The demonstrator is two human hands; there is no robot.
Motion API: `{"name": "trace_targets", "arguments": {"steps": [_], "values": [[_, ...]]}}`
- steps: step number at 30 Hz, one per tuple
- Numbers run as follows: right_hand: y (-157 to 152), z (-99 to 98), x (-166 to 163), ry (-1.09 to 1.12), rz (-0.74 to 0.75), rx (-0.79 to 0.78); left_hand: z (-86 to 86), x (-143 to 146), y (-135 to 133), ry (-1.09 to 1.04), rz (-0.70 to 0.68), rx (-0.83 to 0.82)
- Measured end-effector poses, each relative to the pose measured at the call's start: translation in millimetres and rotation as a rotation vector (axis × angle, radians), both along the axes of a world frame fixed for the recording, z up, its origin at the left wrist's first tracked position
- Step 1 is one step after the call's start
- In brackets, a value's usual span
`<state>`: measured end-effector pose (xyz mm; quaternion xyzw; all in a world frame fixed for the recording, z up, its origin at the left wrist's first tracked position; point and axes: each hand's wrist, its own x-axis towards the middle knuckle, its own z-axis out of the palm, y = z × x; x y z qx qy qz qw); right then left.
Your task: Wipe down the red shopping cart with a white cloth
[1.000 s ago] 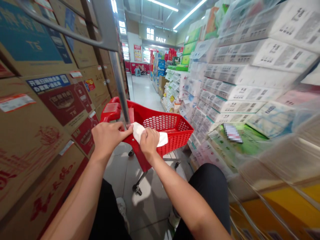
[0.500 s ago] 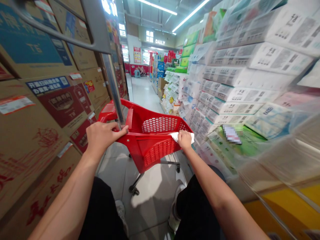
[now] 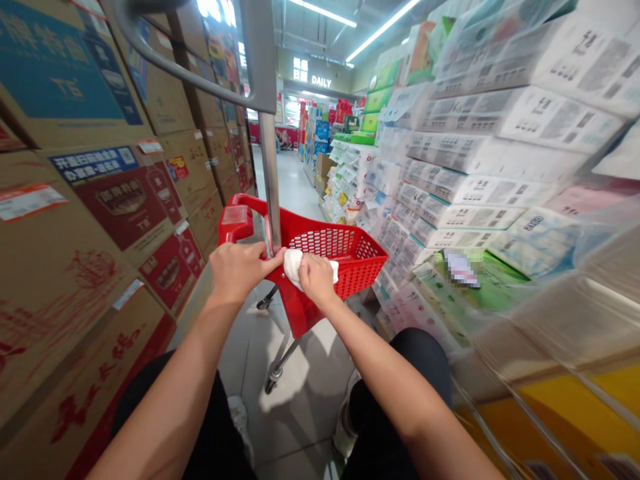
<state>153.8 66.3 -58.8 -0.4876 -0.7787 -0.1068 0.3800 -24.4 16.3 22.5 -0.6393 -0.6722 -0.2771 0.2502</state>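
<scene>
A red plastic shopping cart (image 3: 345, 257) stands in the aisle in front of me, with a grey metal handle pole (image 3: 271, 180) rising from its near rim. My left hand (image 3: 240, 267) grips the near rim beside the pole's base. My right hand (image 3: 315, 277) is closed on a white cloth (image 3: 294, 261) and presses it against the rim just right of the pole. The two hands are almost touching. My knees in black trousers show below.
Stacked brown cardboard boxes (image 3: 90, 220) wall the left side. Shelves of white and green tissue packs (image 3: 480, 180) line the right. The tiled aisle floor (image 3: 287, 180) runs ahead toward a lit "DAILY" sign (image 3: 320, 80). A yellow ledge (image 3: 575, 413) sits at lower right.
My right hand has drawn the cloth from the cart's right rim back to the near rim next to the pole. The cart has swung slightly. My left hand keeps its grip.
</scene>
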Motion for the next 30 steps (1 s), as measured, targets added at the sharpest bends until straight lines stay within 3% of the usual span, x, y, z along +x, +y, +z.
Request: {"name": "trace_targets", "arguments": {"steps": [6,9,11,14,18,21,25,30], "values": [[33,-26.4,118,-0.141,-0.208,-0.077,5.2,-40,3,-0.028,-0.052,-0.034],[39,-33.7,153,-0.121,-0.266,-0.079,8.6,-53,5,-0.051,-0.033,-0.061],[39,-36.2,155,-0.098,-0.311,-0.078,9.8,-52,5,-0.055,-0.001,-0.066],[34,-33.5,115,-0.068,-0.338,-0.073,8.4,-33,3,-0.061,0.031,-0.064],[19,-16.2,26,0.039,-0.150,-0.059,3.5,6,1,-0.092,0.031,-0.062],[10,-3.1,-6,0.086,-0.026,-0.050,2.1,25,0,-0.092,-0.014,-0.059],[19,-2.4,28,-0.064,0.057,-0.050,2.8,21,-1,-0.082,-0.058,-0.042],[42,-24.6,120,-0.259,-0.147,-0.082,2.7,-15,-4,-0.051,-0.062,-0.008]]}}
